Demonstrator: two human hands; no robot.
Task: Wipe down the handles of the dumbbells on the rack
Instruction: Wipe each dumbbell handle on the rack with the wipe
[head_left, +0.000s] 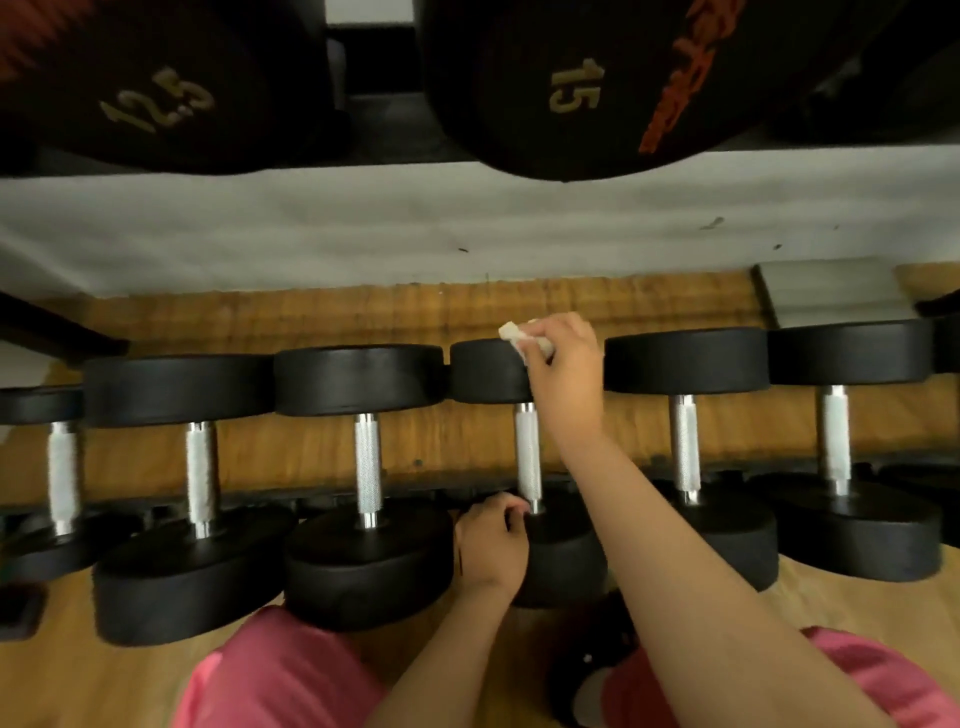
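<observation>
Both arms reach out: right fingers (551, 340) pinch wipe (511, 332), left fingers (506, 512) clutch dumbbell (528, 449).

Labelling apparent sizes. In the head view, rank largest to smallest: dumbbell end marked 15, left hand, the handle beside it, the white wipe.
1. Dumbbell end marked 15, though nearness to the camera inflates it.
2. Left hand.
3. Handle, much thinner.
4. White wipe, partly hidden in the right hand.

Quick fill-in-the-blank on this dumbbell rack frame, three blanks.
The right hand holds a wipe coloured ____.
The left hand grips the near end of the dumbbell ____ from the left.
Above, one weight reads 12.5; its neighbour reads ____.
Missing: white; fourth; 15.
</observation>
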